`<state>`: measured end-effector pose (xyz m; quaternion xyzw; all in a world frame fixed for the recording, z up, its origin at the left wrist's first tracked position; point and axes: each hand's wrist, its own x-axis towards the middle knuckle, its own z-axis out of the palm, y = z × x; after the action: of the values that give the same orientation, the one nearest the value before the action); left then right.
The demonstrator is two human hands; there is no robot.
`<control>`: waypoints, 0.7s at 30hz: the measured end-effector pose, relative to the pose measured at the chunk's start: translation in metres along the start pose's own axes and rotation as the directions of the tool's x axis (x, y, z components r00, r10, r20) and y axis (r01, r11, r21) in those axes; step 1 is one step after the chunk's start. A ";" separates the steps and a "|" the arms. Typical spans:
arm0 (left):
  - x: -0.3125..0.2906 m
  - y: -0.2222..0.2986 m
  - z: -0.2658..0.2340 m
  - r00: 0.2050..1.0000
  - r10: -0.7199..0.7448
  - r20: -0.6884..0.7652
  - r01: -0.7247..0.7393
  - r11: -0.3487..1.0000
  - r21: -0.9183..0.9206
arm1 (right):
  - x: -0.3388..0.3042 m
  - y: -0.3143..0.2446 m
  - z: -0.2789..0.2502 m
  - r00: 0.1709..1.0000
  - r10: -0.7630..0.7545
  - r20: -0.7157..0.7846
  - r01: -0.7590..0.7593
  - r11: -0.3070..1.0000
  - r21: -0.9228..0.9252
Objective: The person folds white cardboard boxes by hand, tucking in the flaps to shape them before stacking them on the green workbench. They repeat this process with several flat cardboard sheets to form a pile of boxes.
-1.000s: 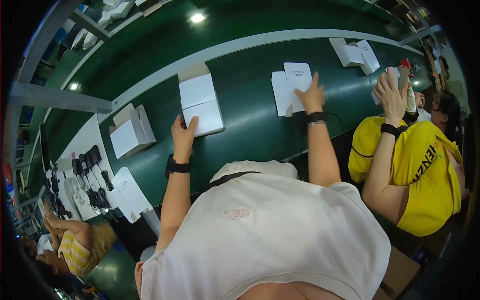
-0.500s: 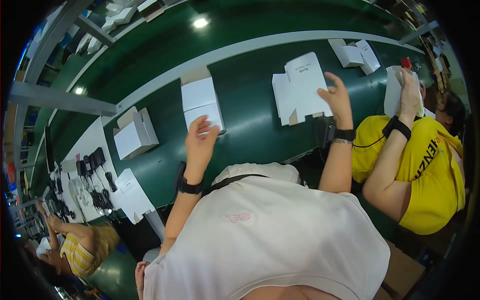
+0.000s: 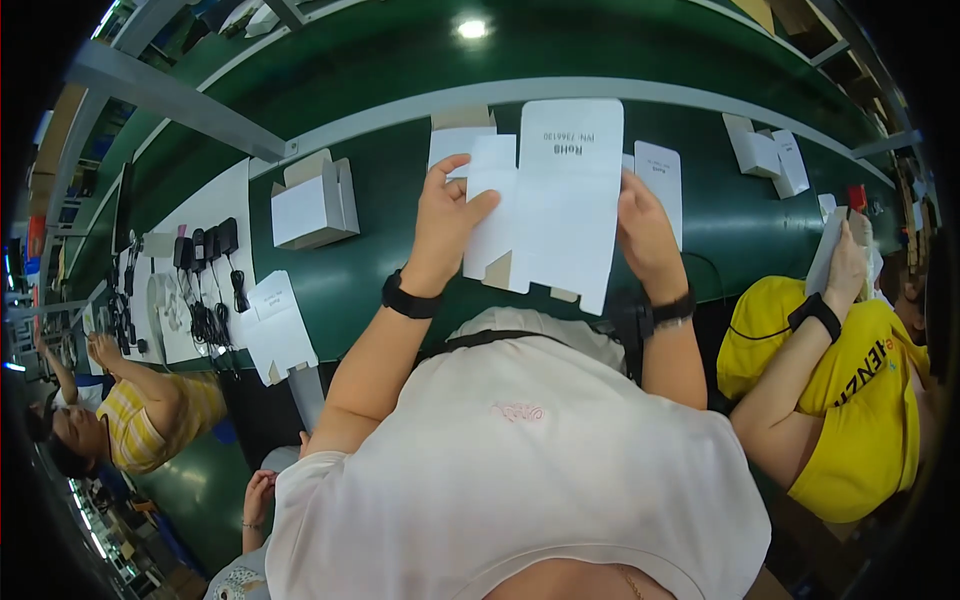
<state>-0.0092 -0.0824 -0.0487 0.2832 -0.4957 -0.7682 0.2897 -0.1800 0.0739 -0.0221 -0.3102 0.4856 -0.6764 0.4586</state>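
Observation:
A flat white cardboard box blank [image 3: 570,200] with cut tabs along its near edge is held up in front of me between both hands. My left hand [image 3: 442,228] grips its left side, thumb lying on the face and fingers curled at the edge. At the right edge, my right hand [image 3: 650,235] pinches it, with some fingers hidden behind the card. Beyond my left hand stands a white box [image 3: 462,140], partly covered by the blank. Another flat white blank [image 3: 660,190] lies on the bench behind my right hand.
A folded white box [image 3: 312,208] stands left on the green bench [image 3: 365,290]; another blank [image 3: 280,325] lies at its edge. Black adapters with cables [image 3: 208,250] lie farther left. Small white boxes [image 3: 765,155] sit at back right. People work on both sides, one in yellow [image 3: 860,400].
The blank in my right hand has come left and up off the bench. My left hand has left the white box's front and closed on the blank's left side. The view has shifted.

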 end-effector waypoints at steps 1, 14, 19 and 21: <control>-0.005 -0.001 0.002 1.000 -0.013 -0.003 0.013 1.000 0.001 | 0.008 0.004 0.003 0.994 -0.106 0.025 0.106 0.994 0.011; -0.028 0.010 0.023 0.982 0.044 -0.181 -0.107 0.928 -0.357 | 0.000 0.024 0.053 0.988 -0.038 -0.147 0.041 0.999 0.019; -0.045 0.025 -0.015 0.715 -0.661 0.227 0.439 0.677 0.590 | 0.010 0.007 0.028 0.965 -0.200 -0.171 0.173 0.972 -0.161; -0.051 0.034 -0.017 0.943 -0.242 0.228 0.034 0.751 0.660 | 0.010 -0.005 0.031 0.955 -0.178 -0.238 0.118 0.963 -0.244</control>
<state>0.0427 -0.0672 -0.0152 0.2822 -0.7454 -0.6028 0.0374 -0.1585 0.0541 -0.0073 -0.3058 0.5903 -0.6837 0.3010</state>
